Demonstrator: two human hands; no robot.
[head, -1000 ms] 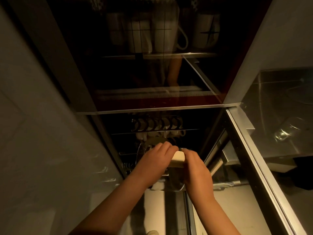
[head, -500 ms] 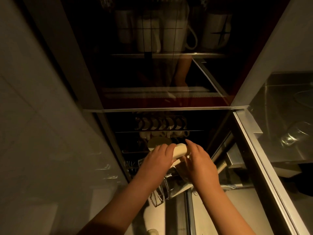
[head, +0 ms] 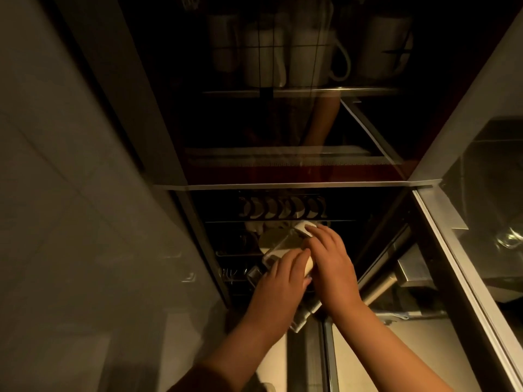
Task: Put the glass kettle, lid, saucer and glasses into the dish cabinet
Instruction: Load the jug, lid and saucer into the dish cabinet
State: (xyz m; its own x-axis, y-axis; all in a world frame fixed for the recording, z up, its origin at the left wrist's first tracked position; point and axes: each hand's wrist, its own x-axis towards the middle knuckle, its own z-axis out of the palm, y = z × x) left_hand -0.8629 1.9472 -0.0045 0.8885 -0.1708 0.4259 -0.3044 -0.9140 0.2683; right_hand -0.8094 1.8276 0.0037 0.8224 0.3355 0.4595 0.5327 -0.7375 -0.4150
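Since half a second ago both hands have pushed deeper into the lower compartment of the dish cabinet (head: 311, 185), and the glass kettle (head: 278, 251) now lies tilted with its mouth toward the racks at the back. The cabinet is dark; its upper compartment, behind a glass door, holds a row of white mugs (head: 308, 52) on a wire shelf. In the lower compartment a row of small bowls (head: 283, 207) stands on edge in a rack, well behind the hands. The right hand (head: 331, 261) lies over the kettle's far side, its grip curled round the pale handle (head: 301, 226) near the top. The left hand (head: 278, 290) holds the kettle's near side, fingers bent over the glass and the pale lower end of the handle. To the right, on the steel desk (head: 486, 193), a clear glass (head: 509, 239) lies near the frame edge, well apart from the hands.
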